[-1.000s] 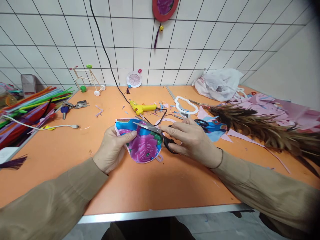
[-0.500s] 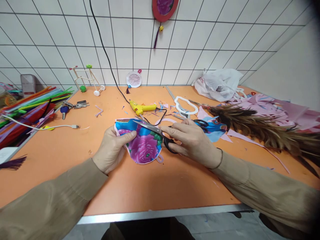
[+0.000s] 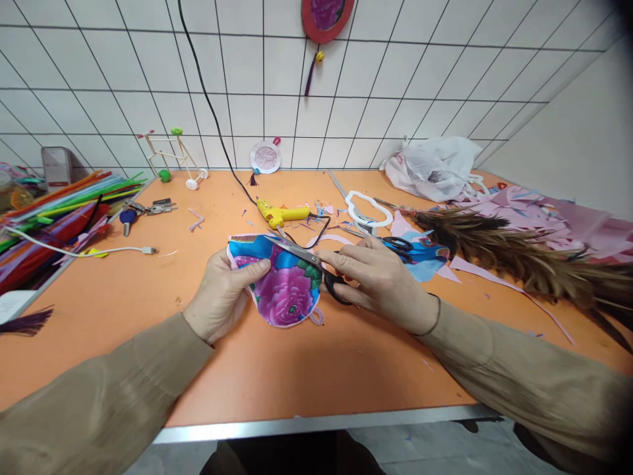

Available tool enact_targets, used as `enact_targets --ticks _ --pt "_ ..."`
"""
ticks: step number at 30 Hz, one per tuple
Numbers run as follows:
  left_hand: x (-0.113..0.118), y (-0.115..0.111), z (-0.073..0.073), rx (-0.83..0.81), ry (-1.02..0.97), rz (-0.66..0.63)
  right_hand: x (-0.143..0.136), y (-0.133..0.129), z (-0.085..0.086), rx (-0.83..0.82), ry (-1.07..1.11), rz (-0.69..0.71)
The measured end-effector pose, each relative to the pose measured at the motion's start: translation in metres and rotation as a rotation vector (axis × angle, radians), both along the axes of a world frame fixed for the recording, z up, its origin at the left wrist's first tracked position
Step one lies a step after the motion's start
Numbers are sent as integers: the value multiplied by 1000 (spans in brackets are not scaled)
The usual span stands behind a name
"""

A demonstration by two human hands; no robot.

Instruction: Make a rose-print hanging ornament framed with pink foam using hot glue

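My left hand [image 3: 221, 288] pinches the left edge of a floral fabric piece [image 3: 289, 298], thumb on top and fingers underneath. The fabric is blue with a large purple-pink flower and green leaves, and it is held just above the table. My right hand [image 3: 378, 280] has its fingers in the black handles of a pair of scissors [image 3: 295, 249]. The blades point left and lie across the upper right edge of the fabric; whether they are parted I cannot tell. A small pale purple loop [image 3: 316, 316] shows at the fabric's lower right edge.
Behind the fabric lies a yellow glue gun [image 3: 281, 214] with a black cord. To the right are a white cloud-shaped frame [image 3: 368, 210], a second pair of scissors [image 3: 398, 245], a feather duster [image 3: 534, 254] and a plastic bag [image 3: 430, 168]. Pipe cleaners [image 3: 74, 211] and keys [image 3: 155, 207] lie left.
Almost nothing differs. The fabric's lower edge sits very slightly lower; both hands and the scissors keep nearly the same place.
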State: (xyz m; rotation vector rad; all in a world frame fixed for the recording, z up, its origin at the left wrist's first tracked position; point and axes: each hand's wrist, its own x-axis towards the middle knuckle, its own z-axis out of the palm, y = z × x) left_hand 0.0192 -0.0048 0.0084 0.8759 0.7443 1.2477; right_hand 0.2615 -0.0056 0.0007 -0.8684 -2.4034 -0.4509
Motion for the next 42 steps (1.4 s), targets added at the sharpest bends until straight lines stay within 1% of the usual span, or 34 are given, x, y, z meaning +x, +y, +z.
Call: enact_targets --ticks 8,23,30,36,42 --pt "0 0 0 -3 20 12 0 0 1 -37 -7 8" --pt "0 1 0 -8 41 9 -2 -1 3 -38 1 34" --pt "-4 4 -3 62 79 50 -2 -2 6 -13 -21 29" --pt "-8 6 -1 114 146 48 1 -2 8 -42 -39 16" --pt "-11 6 1 173 181 41 0 -1 6 9 -23 27"
